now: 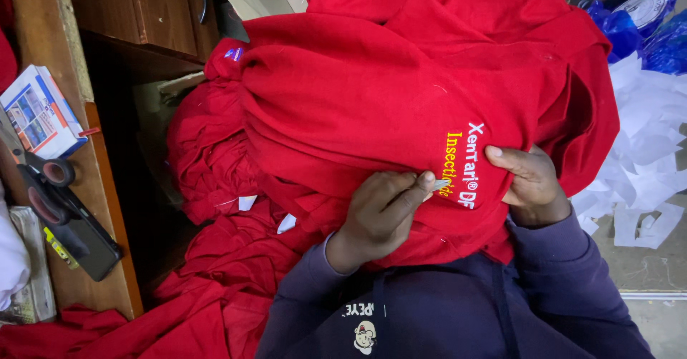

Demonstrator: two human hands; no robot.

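The left hand point(383, 209) pinches what looks like a small blade against the red garment point(372, 108) bunched on the lap. The right hand point(529, 183) grips the cloth beside its embroidery; scissors point(43, 187) lie on the desk point(107, 259) edge

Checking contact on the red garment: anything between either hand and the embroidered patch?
Nothing visible. The left hand already rests on the red garment, fingers pinching a small pale tool or tag against the embroidered lettering. The right hand holds the fabric beside the lettering, thumb on top.
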